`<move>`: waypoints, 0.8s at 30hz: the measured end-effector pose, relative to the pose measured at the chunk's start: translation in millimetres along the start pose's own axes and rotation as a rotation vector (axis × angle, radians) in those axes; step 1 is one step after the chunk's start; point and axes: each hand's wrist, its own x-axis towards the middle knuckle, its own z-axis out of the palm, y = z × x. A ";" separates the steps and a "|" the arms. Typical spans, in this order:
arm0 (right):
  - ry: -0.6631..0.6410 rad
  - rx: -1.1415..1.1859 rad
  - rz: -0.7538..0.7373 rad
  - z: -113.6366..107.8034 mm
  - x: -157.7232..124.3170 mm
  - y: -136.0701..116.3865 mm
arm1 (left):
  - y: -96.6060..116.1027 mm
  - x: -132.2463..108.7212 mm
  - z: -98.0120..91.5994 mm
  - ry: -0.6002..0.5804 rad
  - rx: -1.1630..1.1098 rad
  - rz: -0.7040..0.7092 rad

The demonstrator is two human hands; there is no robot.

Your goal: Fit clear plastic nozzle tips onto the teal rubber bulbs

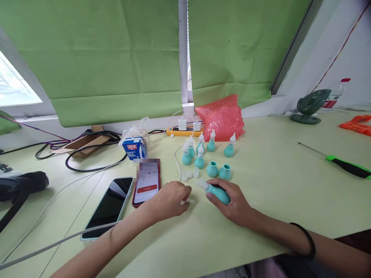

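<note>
In front of the red bubble-wrap bag [222, 119], on the person's side, the right hand [224, 199] wraps thumb and fingers around a teal bulb [219, 194], its clear tip pointing left. The left hand [174, 199], nearer the person than the bag and left of it, is curled just beside that tip; whether it pinches anything, I cannot tell.

Between the bag and the right hand stand six tipped bulbs [199, 161], then two open-necked bulbs [212, 170] just beyond the knuckles, with small clear pieces [196, 172] to their left. This leaves little room on the bag's side of the hands.

Left of the bag and nearer the person, a red-cased phone [147, 181] bounds the left hand's space. Right of the bag, a broad stretch of table [284, 166] reaches to a screwdriver [348, 166]. The table's front edge [246, 261], farthest from the bag, runs slantwise below the right forearm.
</note>
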 end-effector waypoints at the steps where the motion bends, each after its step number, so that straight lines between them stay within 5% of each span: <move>1: 0.004 0.002 0.011 -0.4 0.2 0.0 | -0.1 2.2 3.4 0.038 0.014 -0.006; 7: -0.034 0.020 0.099 -1.3 0.0 -0.5 | -0.3 8.8 21.5 0.175 -0.165 -0.041; 12: -0.131 0.105 0.081 -1.2 0.0 -3.5 | 11.0 -2.3 9.4 0.456 -0.298 -0.025; 20: -0.226 0.139 0.066 4.1 -4.1 -1.6 | 30.2 -3.2 13.1 0.254 0.282 0.200; 24: -0.343 0.112 0.011 -3.0 -2.8 -1.7 | 30.4 -4.7 14.2 0.192 0.353 0.307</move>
